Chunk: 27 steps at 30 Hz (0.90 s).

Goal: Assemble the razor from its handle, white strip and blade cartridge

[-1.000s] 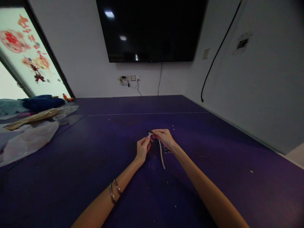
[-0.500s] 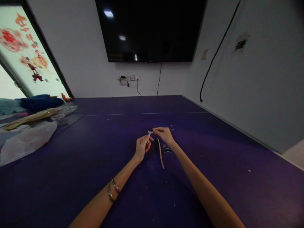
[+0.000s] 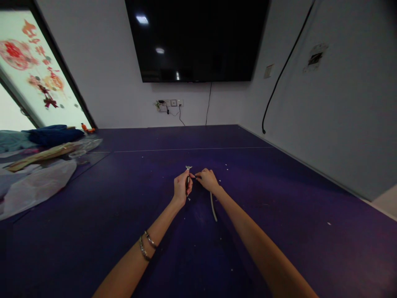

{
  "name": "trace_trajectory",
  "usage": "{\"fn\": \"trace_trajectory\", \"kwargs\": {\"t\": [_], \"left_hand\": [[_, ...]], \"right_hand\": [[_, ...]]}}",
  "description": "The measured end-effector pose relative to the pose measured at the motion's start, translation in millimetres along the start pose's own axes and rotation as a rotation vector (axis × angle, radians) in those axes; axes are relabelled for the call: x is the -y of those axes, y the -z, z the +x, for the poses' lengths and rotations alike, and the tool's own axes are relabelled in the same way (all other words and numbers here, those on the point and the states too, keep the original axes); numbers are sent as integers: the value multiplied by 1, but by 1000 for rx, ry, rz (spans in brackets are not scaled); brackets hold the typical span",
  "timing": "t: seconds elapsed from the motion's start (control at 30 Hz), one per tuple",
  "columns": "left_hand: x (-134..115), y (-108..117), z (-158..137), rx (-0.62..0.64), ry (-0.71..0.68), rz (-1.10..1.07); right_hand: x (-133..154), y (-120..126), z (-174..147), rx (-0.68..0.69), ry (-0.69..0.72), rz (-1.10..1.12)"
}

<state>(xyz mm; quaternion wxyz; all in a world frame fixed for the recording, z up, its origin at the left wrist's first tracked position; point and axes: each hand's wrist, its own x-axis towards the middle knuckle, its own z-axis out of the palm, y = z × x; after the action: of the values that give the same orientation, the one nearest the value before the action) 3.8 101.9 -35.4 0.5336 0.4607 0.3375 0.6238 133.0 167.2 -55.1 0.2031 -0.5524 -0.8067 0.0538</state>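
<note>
Silver-headed, the tool (image 3: 188, 167) looks light, stiff, best held by the dark handle (image 3: 187, 182) our left hand (image 3: 180, 188) clamps; whether our right hand (image 3: 208, 179) grips, we cannot tell.

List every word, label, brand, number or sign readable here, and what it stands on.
None can be read.
Red decals: possibly characters, too blurred.
TV, lower edge: tiny mark, too small.
Tool in the left hand: too small to show any lettering.
</note>
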Motion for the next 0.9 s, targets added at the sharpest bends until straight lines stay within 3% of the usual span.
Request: {"fn": "trace_trajectory", "kwargs": {"t": [0.3,0.43,0.57,0.67,0.9], "left_hand": [[6,2,2,-22,43,62],[10,4,5,-12,70,70],[15,4,5,-18,85,65],[18,4,5,-21,78,71],[16,0,3,40,99,78]], "right_hand": [[0,36,-31,22,-131,-132],[6,49,-63,125,-166,-166],[17,48,-97,256,-125,-167],[25,42,-112,260,-127,-206],[17,43,-108,251,-160,-126]]}}
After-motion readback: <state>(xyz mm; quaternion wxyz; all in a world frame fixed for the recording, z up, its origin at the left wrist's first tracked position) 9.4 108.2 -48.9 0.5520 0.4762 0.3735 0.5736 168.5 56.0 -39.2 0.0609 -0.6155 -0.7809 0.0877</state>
